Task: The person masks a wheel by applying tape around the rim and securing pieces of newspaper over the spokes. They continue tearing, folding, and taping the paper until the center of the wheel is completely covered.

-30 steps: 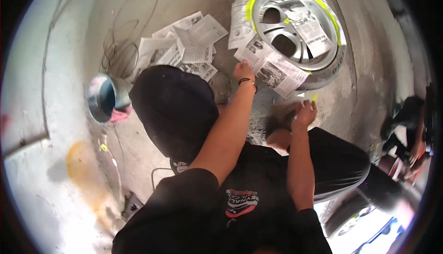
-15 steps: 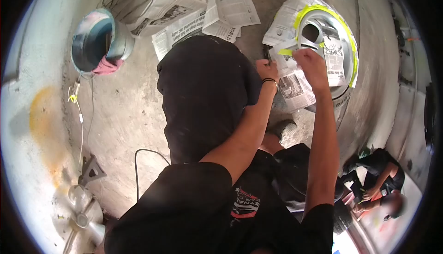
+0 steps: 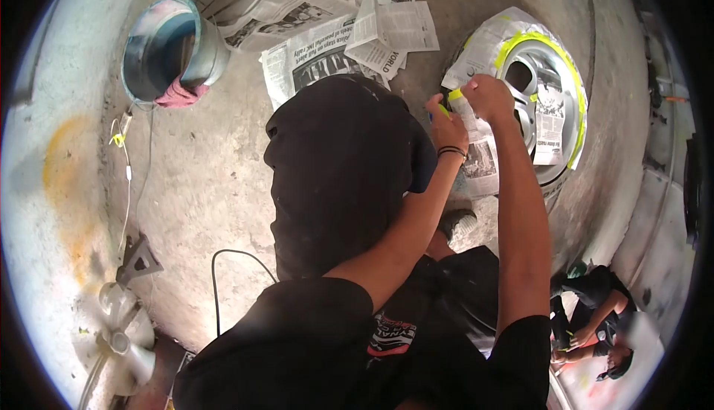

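A wheel (image 3: 573, 105) lies on the floor at the upper right, its silver rim edged with yellow masking tape (image 3: 559, 47) and newspaper (image 3: 482, 164). At the wheel's left side, my left hand (image 3: 450, 129) is closed around yellow tape, with a yellow edge and a small blue patch showing between its fingers. Close by on the right, my right hand (image 3: 491, 99) is pinched at a short yellow tape strip (image 3: 455, 94) over the newspaper. My fingers partly hide the strip's far end. Another newspaper piece (image 3: 549, 123) covers part of the rim's spokes.
Loose newspaper sheets (image 3: 327, 53) lie on the floor ahead. A blue-grey bucket (image 3: 212, 56) with a pink cloth (image 3: 181, 95) stands left. A fan (image 3: 119, 339) is at lower left, a black cable (image 3: 242, 252) nearby. Another person (image 3: 595, 313) crouches at lower right.
My right hand has moved left, close to my left hand. My left hand has turned, showing the yellow tape in it. The whole view has shifted slightly.
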The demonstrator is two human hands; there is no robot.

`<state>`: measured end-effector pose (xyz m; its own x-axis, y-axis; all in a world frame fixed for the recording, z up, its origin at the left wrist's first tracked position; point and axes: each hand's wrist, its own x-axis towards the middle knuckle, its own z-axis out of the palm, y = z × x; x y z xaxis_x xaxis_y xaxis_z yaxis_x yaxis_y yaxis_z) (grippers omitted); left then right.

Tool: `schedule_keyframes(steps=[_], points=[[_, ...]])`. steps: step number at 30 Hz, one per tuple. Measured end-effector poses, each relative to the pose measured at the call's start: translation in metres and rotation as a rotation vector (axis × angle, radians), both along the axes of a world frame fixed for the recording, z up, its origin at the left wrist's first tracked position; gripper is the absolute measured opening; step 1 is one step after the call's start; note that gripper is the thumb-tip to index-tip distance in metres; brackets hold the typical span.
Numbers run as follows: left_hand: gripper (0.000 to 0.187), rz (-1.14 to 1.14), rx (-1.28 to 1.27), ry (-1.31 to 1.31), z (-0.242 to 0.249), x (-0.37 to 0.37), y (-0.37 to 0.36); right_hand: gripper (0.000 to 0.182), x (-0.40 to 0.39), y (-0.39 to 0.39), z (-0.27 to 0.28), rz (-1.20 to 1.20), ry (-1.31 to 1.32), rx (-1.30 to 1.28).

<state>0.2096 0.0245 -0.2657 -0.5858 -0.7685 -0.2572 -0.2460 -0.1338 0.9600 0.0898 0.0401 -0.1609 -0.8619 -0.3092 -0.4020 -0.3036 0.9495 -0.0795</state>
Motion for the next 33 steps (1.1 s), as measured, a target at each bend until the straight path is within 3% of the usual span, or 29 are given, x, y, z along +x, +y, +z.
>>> schedule_keyframes(steps=[4, 6, 9, 13, 15, 18, 20, 23, 30, 31, 33], points=[[0.068, 0.055, -0.120, 0.113, 0.006, 0.001, 0.003, 0.033, 0.004, -0.001, -0.009, 0.024, 0.079, 0.022], [0.071, -0.229, -0.070, -0.103, 0.003, 0.007, 0.005, 0.031, 0.007, -0.004, -0.010, 0.026, 0.123, 0.026], [0.070, -0.325, -0.242, -0.186, -0.005, 0.005, 0.013, 0.029, 0.011, -0.007, -0.006, 0.069, 0.133, 0.067], [0.071, -0.354, -0.249, -0.158, 0.004, 0.002, 0.005, 0.036, 0.008, -0.010, -0.014, 0.106, 0.201, 0.130], [0.073, -0.464, -0.166, -0.269, 0.012, 0.003, -0.002, 0.039, 0.001, -0.016, -0.009, 0.192, 0.157, 0.259], [0.077, -0.443, -0.206, -0.266, 0.003, 0.003, 0.001, 0.033, -0.011, -0.024, 0.031, 0.108, 0.130, 0.294], [0.074, -0.442, -0.181, -0.231, -0.001, -0.001, -0.003, 0.042, -0.026, 0.004, 0.047, 0.128, 0.253, 0.268], [0.063, -0.444, -0.133, -0.255, -0.011, -0.008, -0.003, 0.044, -0.023, 0.052, 0.114, 0.067, 0.361, 0.196], [0.060, -0.460, -0.175, -0.261, -0.040, -0.014, -0.004, 0.031, 0.083, 0.147, 0.226, -0.174, 0.440, -0.030], [0.063, -0.324, -0.234, -0.164, -0.026, -0.007, 0.000, 0.031, 0.100, 0.151, 0.232, -0.207, 0.454, -0.031], [0.065, -0.359, -0.219, -0.117, 0.006, 0.004, 0.001, 0.028, 0.131, 0.155, 0.242, -0.238, 0.444, -0.133]])
